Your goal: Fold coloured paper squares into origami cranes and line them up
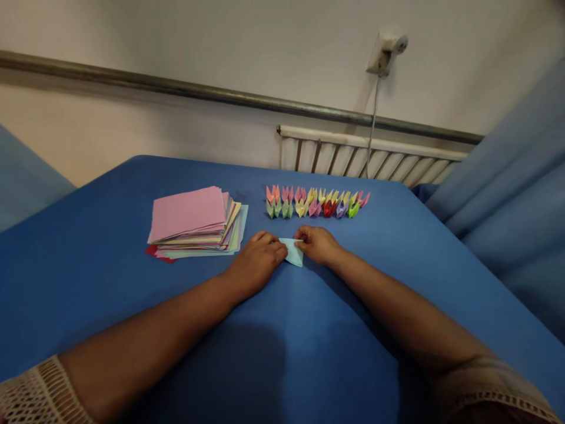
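Note:
A small light-blue paper piece [293, 251], partly folded, lies on the blue table [309, 341]. My left hand [256, 262] presses on its left side with fingers curled together. On its right side sits my right hand [318, 244], fingers bent and pinching its upper edge. Both hands touch the paper, which shows only between them. Just beyond the hands are two rows of small folded paper figures [315, 203] in pink, yellow, green, red and purple.
A stack of coloured paper sheets [194, 222], pink on top, lies left of the hands. Behind the table are a wall with a metal rail [220, 94], a white radiator [366, 156] and a wall socket with cable [386, 50]. Blue fabric [516, 194] hangs at the right.

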Demonstrator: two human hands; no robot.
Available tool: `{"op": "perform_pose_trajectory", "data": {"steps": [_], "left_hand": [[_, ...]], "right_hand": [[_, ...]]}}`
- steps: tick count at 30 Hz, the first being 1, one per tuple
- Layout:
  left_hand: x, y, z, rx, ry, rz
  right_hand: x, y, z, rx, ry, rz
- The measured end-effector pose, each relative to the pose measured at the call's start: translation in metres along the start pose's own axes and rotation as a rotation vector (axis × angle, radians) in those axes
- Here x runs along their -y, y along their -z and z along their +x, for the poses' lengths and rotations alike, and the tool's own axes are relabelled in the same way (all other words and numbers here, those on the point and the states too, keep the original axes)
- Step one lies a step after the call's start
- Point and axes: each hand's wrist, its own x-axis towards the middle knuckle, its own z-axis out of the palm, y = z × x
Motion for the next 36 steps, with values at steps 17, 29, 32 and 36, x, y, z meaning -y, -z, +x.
{"op": "perform_pose_trajectory", "data": {"steps": [17, 29, 32, 36], "left_hand": [[0.000, -0.002, 0.001, 0.026, -0.067, -0.050], [-0.016, -0.002, -0.003, 0.050, -0.025, -0.111], [-0.019, 0.000, -0.004, 0.045, -0.004, -0.159], [-0.015, -0.002, -0.006, 0.057, 0.051, -0.214]], "right_hand": [[0.010, 0.000, 0.005, -0.010, -0.063, -0.065], [0.004, -0.012, -0.076, -0.073, -0.146, 0.195], [-0.002, -0.009, -0.079, 0.032, -0.035, 0.289], [-0.009, 0.005, -0.075, 0.093, 0.155, 0.258]]}}
